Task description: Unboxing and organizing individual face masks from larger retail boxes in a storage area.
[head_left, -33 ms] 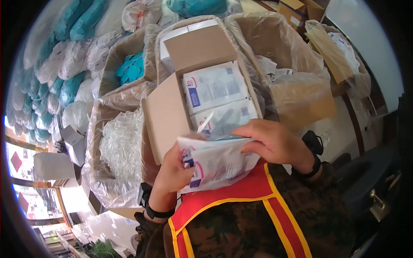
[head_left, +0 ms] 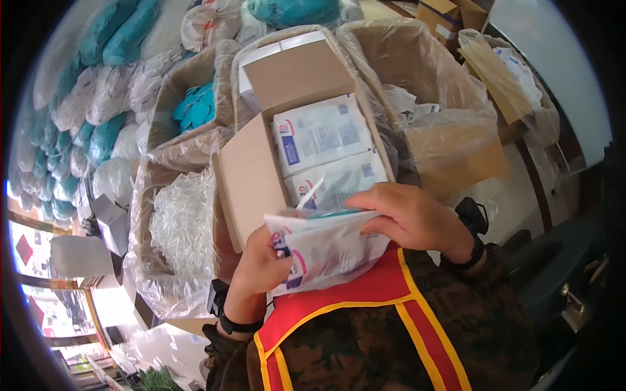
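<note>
A white plastic packet (head_left: 336, 244) with blue and pink print is held up in front of my chest. My left hand (head_left: 261, 264) grips its left side, thumb over the front. At the upper right edge my right hand (head_left: 407, 215) is closed, fingertips pinching the rim. A flat teal piece (head_left: 331, 213) shows at the packet's mouth, beside my right fingertips; most of it is hidden. A thin white strip (head_left: 312, 193) sticks up behind the packet. Just beyond my hands, an open cardboard box (head_left: 246, 174) holds similar packets (head_left: 324, 132) in rows.
To the left, a plastic-lined carton (head_left: 147, 215) is filled with clear stringy material (head_left: 184, 212). Behind it stands a carton of teal pieces (head_left: 195, 106). At right is a large lined carton (head_left: 450, 153) with some packets inside. Stuffed bags (head_left: 107, 98) are piled far left.
The view has shifted slightly. My hands keep their hold on the packet, whose upper left edge stands a little differently.
</note>
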### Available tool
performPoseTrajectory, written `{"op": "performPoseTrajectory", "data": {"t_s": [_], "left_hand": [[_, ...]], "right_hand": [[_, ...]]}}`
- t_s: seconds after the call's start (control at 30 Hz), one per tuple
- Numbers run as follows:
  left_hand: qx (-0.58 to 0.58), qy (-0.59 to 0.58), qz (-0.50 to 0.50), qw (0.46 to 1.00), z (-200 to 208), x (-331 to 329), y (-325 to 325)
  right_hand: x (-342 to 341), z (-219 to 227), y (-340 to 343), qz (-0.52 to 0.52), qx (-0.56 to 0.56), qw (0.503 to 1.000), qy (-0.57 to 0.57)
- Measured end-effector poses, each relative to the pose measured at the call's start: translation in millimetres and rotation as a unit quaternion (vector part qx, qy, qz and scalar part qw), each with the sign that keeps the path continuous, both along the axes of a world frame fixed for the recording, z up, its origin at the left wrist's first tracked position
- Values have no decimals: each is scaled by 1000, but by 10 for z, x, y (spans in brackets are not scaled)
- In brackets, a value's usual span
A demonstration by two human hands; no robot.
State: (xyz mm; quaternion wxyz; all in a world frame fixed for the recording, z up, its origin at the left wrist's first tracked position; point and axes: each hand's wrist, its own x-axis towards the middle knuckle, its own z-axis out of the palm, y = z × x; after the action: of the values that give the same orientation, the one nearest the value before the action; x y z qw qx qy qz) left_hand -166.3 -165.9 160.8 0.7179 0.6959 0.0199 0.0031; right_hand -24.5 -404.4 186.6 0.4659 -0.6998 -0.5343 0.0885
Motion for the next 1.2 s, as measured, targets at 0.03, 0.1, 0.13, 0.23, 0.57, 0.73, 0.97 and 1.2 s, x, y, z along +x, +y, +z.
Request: {"op": "performPoseTrajectory", "data": {"t_s": [0.03, 0.1, 0.13, 0.23, 0.57, 0.73, 0.97, 1.2], "left_hand": [[-10, 31, -28, 999, 2, -8, 41], [-65, 66, -27, 995, 40, -4, 15], [-35, 49, -24, 998, 63, -3, -8], [34, 8, 15, 999, 114, 0, -70], [-132, -131, 335, 924, 210, 211, 332], [-92, -152, 350, 920, 244, 308, 316], [-11, -137, 295, 946, 259, 474, 67], [44, -132, 236, 962, 142, 442, -128]], "right_hand": [[-16, 2, 9, -2, 12, 1000, -7], [-20, 13, -31, -26, 0, 1000, -17], [-23, 11, -41, -35, -5, 999, -21], [-55, -92, -163, -9, -25, 1000, 15], [590, -399, -1230, -325, 49, 907, 263], [1681, -495, -1885, -387, 140, 894, 180], [2158, -267, -1179, -375, 107, 920, -39], [496, 140, 380, -86, 100, 988, -83]]}}
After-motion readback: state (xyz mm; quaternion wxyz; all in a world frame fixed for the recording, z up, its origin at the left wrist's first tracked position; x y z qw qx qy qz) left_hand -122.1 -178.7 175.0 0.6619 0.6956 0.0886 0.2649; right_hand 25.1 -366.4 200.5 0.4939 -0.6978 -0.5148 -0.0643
